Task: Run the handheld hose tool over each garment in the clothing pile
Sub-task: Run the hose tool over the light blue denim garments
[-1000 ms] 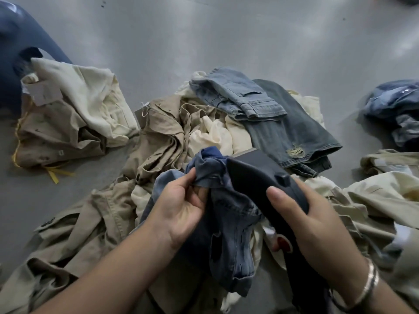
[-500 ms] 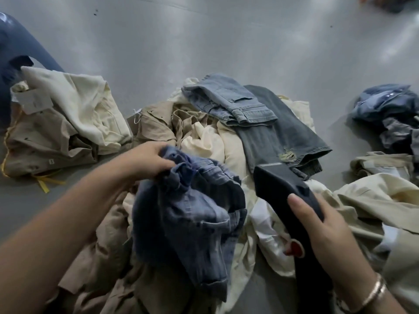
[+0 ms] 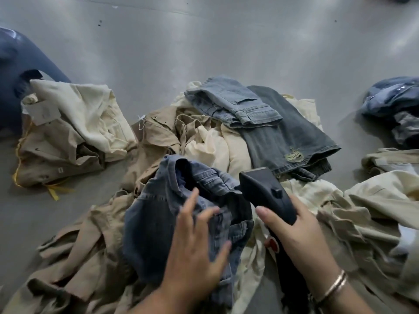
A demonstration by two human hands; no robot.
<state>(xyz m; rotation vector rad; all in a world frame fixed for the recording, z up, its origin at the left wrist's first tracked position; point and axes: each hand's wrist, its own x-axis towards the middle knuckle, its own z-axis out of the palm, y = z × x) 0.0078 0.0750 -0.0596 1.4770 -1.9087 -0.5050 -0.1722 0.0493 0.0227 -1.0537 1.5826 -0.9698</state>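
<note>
Head view: right hand (image 3: 301, 243) grips unmarked black hose tool (image 3: 265, 193); no writing legible.

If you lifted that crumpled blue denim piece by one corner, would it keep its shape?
Probably not. The blue denim garment lies bunched in soft folds, so it would likely droop and unfold. Its thick seams suggest some heft for its size. It looks unlikely to slide off the khaki clothes.

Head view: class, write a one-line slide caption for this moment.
Right hand grips the black hose tool beside a crumpled blue denim garment, left hand spread open over it.
</note>
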